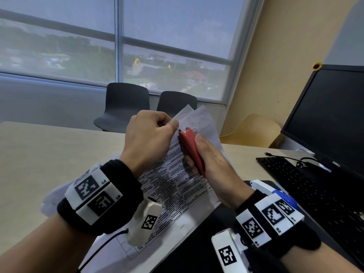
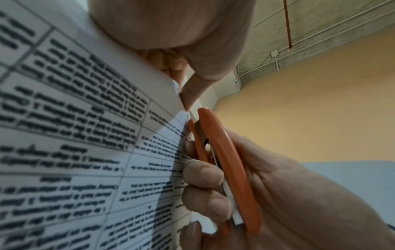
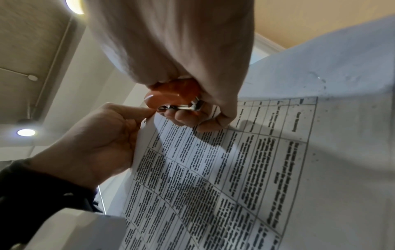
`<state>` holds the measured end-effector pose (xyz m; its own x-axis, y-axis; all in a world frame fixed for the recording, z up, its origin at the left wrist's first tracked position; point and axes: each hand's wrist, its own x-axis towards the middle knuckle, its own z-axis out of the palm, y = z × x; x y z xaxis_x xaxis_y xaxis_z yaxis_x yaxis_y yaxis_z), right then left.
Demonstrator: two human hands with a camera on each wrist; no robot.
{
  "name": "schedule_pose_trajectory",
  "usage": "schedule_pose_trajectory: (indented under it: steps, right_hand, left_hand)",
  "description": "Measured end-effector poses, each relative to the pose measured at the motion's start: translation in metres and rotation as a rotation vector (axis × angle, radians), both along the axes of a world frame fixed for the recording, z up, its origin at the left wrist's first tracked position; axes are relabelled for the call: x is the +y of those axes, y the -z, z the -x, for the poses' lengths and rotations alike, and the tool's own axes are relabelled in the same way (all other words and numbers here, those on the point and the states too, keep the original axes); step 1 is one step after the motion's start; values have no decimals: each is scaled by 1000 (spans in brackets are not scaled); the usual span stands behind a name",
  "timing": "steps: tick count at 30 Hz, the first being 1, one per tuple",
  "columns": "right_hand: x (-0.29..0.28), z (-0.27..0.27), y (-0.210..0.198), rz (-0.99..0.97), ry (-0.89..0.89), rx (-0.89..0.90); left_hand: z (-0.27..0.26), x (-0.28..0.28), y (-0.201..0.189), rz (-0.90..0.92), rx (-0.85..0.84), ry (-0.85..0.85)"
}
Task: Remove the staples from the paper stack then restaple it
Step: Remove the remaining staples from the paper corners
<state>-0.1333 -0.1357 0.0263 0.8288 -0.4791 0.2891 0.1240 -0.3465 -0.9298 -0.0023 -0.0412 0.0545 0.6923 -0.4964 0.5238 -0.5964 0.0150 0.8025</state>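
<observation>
So the left hand [image 1: 149, 134] is pinching the top corner of the paper stack [image 1: 177, 184], held up off the desk [image 1: 49, 154] near its right edge. Right hand [image 1: 214, 168] is wrapped around the red stapler [image 1: 190, 148], long axis pointing up-left, nose touching that pinched corner.

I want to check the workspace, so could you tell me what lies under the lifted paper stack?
Under the paper stack: tan table and a dark mat. Whatever lies directly beneath the sheets is hidden.
</observation>
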Motion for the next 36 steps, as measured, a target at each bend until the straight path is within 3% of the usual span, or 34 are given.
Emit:
schedule_pose_trajectory:
  steps: [18,24,28,36]
  right_hand:
    - [-5,2,-5,44,-17,39]
    - [-1,6,-14,226,143,97]
    - [9,8,-13,62,178,65]
    - [14,-8,7,-80,69,-43]
  left_hand:
    - [-1,-2,2,7,-60,-31]
    - [4,-3,7,24,-267,-72]
    - [8,-3,9,45,-360,-49]
    - [-1,4,0,79,-224,20]
